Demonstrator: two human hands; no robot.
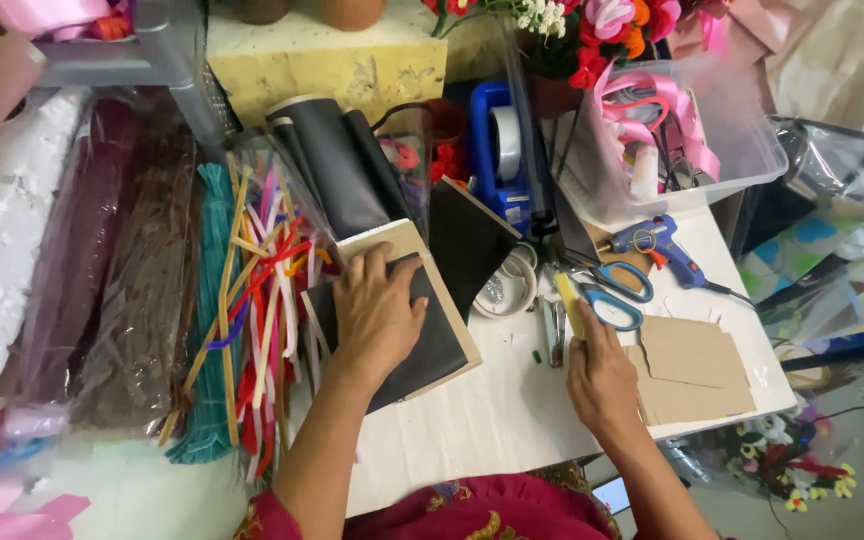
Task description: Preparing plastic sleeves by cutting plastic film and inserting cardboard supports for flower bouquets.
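Free room: only the bare strip of white table (492,400) between the two hands, running to the near edge. Left hand (377,315) lies flat on the black sheet on a cardboard square (432,345), blocking the left side. Beyond the table's left edge, a spread of coloured fuzzy craft wires (257,300) crowds in. Right hand (602,380) grips a yellow stick (570,305); brown cardboard pieces (692,370) cover the near right corner. Far edge is shut off: blue-handled scissors (617,295), blue glue gun (657,245), white tape roll (512,285), clear plastic tub (742,150), blue tape dispenser (497,150), black rolled sheets (337,165).
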